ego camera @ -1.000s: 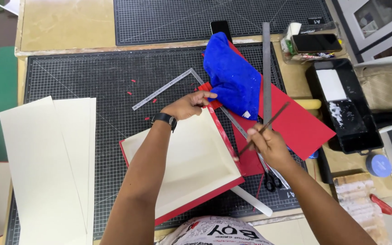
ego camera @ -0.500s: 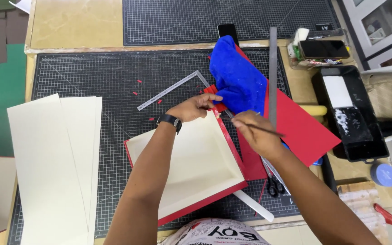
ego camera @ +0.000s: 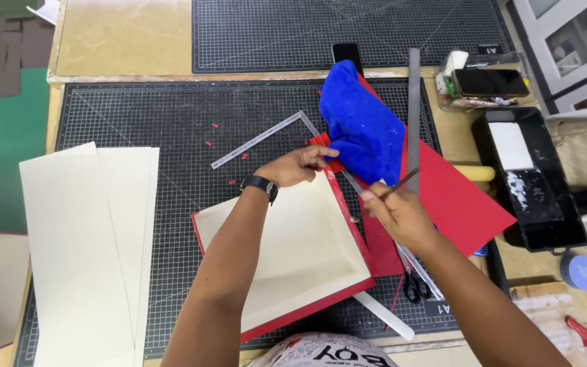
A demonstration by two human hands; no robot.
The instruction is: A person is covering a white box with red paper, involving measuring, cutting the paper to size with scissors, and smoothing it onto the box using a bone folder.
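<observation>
Left hand (ego camera: 297, 166) pinches the far corner of the red-edged cream tray (ego camera: 287, 251) to steady it, while right hand (ego camera: 395, 211) grips a thin brush (ego camera: 394, 191), tip angled at that corner.

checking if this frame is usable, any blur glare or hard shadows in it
Head view: even, soft light, only faint shadows under the forearms; left hand and right hand are slightly motion-soft, the thin tool in the right hand smeared; mild glare on the black tray; cutting mat grid stays sharp, its edges bowing slightly near the borders.
</observation>
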